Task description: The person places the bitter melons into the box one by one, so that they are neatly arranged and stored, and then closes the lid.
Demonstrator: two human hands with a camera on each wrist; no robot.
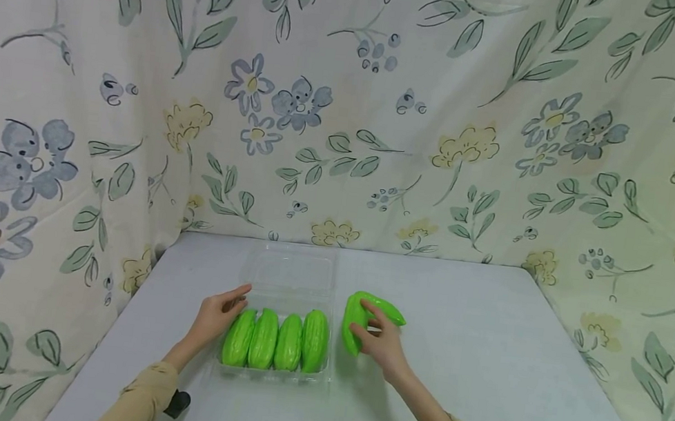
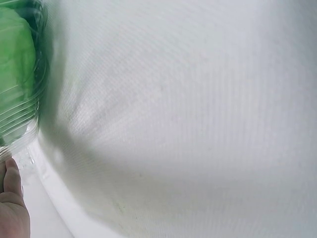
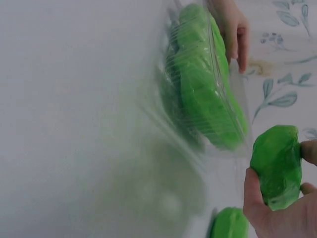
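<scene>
A clear plastic box (image 1: pixel 269 374) on the table holds several ridged, bright green cucumber-shaped vegetables (image 1: pixel 263 341) side by side. My left hand (image 1: pixel 219 315) rests at its rear left corner, fingers fairly straight and reaching over the rim. In the left wrist view, only part of that hand (image 2: pixel 12 203) shows beside the box wall (image 2: pixel 37 99). Right of the box, my right hand (image 1: pixel 382 340) pinches another green cucumber-shaped vegetable (image 3: pixel 277 163) between thumb and fingers. One more green vegetable (image 1: pixel 389 308) lies just behind it, on the table.
The box's transparent lid (image 1: pixel 296 268) is folded back, flat toward the far edge of the white table (image 1: pixel 482 366). A floral cloth (image 1: pixel 350 101) hangs behind the table and along both sides.
</scene>
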